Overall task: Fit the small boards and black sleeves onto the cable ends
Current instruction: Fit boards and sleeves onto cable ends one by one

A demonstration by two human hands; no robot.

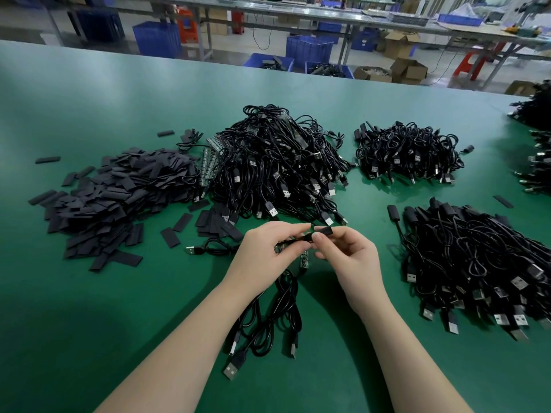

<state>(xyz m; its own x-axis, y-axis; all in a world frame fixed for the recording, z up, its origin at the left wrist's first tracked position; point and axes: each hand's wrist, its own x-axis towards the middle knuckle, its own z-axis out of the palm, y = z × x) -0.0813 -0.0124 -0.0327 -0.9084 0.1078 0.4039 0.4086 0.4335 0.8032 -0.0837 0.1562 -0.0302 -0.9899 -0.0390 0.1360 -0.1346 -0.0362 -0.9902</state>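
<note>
Bright overhead light; edges bow, background perhaps slightly blurred.

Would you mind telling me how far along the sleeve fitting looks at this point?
Done: the pile on the right shows cables with black sleeves already on their ends. In hand: the left hand holds a cable end while the right hand pinches a black sleeve. Left: the big cable heap and the loose sleeve pile, so plenty remains.

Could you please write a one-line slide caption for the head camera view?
Left hand and right hand work a black sleeve onto a cable end above the green table.
</note>
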